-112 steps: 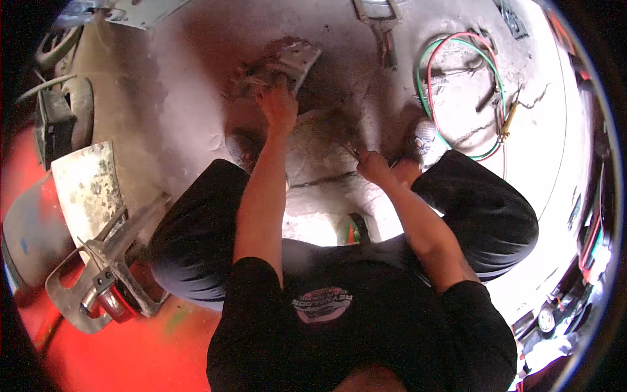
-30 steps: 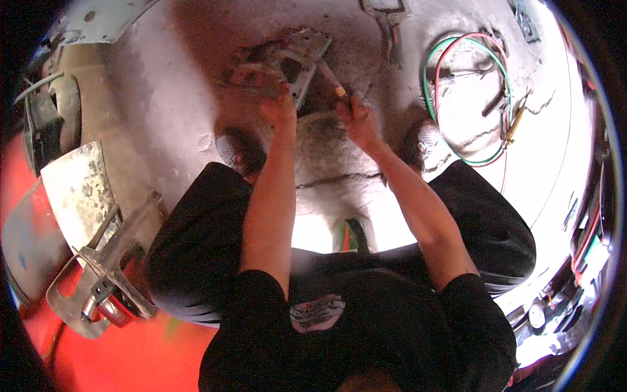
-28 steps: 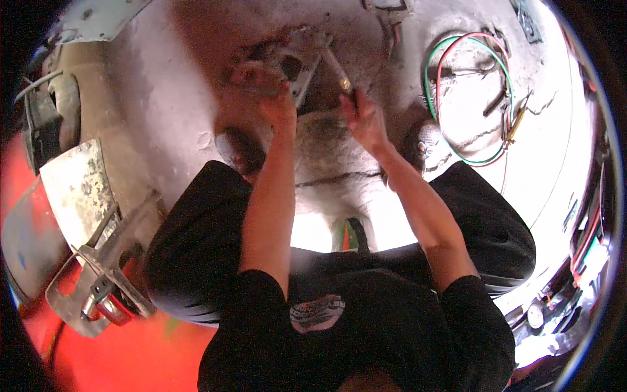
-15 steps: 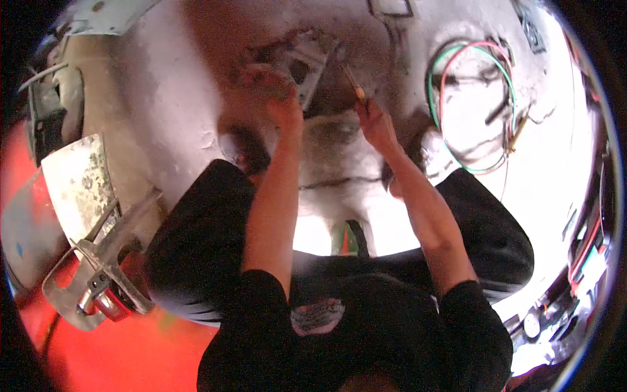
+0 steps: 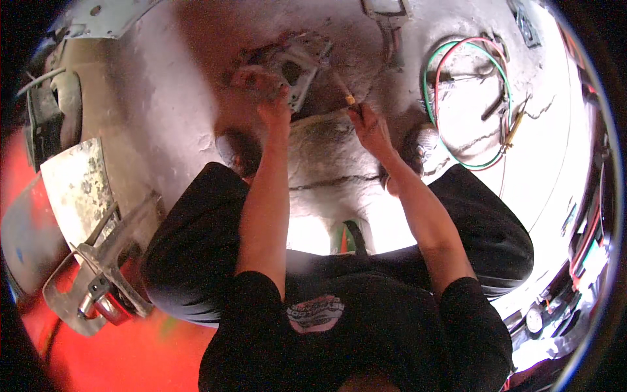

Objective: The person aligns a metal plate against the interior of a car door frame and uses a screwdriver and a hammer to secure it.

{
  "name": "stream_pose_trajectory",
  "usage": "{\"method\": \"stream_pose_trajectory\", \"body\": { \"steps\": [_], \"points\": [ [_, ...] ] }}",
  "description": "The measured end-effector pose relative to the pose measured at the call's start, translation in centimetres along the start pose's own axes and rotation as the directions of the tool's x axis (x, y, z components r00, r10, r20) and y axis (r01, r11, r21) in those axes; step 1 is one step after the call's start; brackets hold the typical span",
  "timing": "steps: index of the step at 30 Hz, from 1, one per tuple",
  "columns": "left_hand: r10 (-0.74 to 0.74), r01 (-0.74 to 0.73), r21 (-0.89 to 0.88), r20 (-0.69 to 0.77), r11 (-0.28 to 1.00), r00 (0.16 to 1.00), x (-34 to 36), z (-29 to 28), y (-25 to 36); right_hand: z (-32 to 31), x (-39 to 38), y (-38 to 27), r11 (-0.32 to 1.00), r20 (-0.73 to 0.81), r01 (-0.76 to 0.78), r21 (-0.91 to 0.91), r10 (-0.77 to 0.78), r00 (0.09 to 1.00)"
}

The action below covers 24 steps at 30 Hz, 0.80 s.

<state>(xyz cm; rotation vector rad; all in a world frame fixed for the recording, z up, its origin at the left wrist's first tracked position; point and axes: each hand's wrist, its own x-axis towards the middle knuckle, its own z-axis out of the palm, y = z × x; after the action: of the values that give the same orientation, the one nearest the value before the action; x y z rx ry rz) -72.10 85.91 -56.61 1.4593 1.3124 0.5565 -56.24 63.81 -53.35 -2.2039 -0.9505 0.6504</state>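
Note:
A flat metal bracket [image 5: 302,80] with a large opening in it lies tilted on the floor in front of me, in reddish shade. My left hand [image 5: 266,93] is closed at its left edge, the thumb side against the metal; the fingertips are dim. My right hand [image 5: 371,125] is wrapped round the handle of a slim tool [image 5: 350,99] with a yellow-orange collar. Its thin shaft points up and left toward the bracket's right side. The tool's far end is blurred, so its kind and whether it touches the bracket cannot be told.
Red and green hoses [image 5: 439,72] lie coiled on the floor at the right. At the left are a worn pale panel [image 5: 77,189] and a curved metal part [image 5: 98,284]. A metal frame piece [image 5: 386,9] lies ahead. My shoes [image 5: 236,151] flank the work.
The right hand has moved slightly left and down, and the tool with it. The left hand and bracket sit a little further left in the picture, which has shifted slightly.

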Motion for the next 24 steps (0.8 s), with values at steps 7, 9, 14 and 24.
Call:
{"method": "stream_pose_trajectory", "body": {
  "steps": [7, 9, 14, 24],
  "points": [
    [0.146, -0.205, -0.305, -0.206, 0.930, 0.968, 0.1, 1.4, 0.5, 2.0, 2.1, 0.4, 0.973, -0.043, 0.132, -0.189, -0.142, 0.989],
    [0.115, -0.192, -0.465, -0.189, 0.865, 0.975, 0.9, 1.7, -0.6, 0.4, 3.1, -1.2, 0.961, 0.048, 0.098, -0.259, -0.089, 0.995],
    [0.333, -0.374, -0.083, -0.310, 0.924, 0.891, 1.4, 2.1, -1.9, -6.4, 3.3, -9.3, 0.985, -0.104, 0.172, -0.008, -0.172, 0.980],
    [0.260, -0.271, -0.022, -0.218, 0.962, 0.941, 1.6, 0.9, -3.9, -2.4, 2.8, -2.1, 0.989, 0.082, -0.026, -0.145, 0.038, 0.996]
  ]
}}
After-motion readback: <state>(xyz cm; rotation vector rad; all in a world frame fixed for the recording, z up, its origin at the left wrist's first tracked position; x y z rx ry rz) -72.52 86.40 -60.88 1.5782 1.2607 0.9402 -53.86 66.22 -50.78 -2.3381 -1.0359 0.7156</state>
